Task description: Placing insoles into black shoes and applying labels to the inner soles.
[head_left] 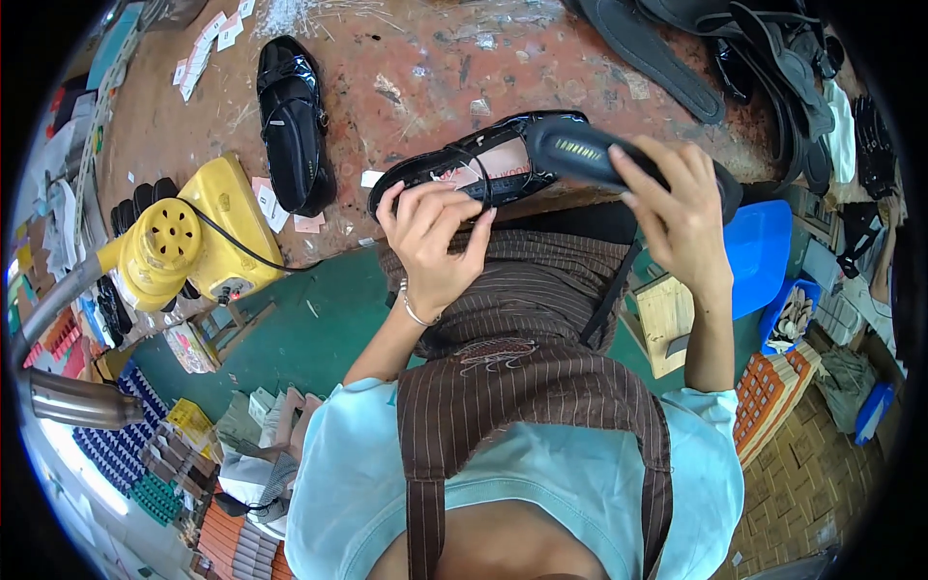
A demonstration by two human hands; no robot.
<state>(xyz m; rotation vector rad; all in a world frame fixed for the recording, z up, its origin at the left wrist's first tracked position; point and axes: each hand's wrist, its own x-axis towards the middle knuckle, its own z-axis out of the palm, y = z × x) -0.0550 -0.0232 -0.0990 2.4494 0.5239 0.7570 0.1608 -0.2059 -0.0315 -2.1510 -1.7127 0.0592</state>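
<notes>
A shiny black strapped shoe (507,166) lies sideways at the table's near edge, its pinkish inner bottom exposed. My left hand (430,237) is closed on its near side, fingers at the rim beside the thin strap. In my right hand (681,208) is a black insole (570,153) with small gold printing, gripped between thumb and fingers. One end of that insole overlaps the right end of the shoe; the picture does not show whether they touch. To the left, a matching black shoe (293,145) rests on the table with a dark insole inside.
A yellow machine (227,227) with a cable stands at the table's left edge. Black insoles (667,72) pile up at the far right. Paper tags (229,32) lie at the far left. Beyond my right arm are a blue bin (759,261) and a wooden stool (665,324).
</notes>
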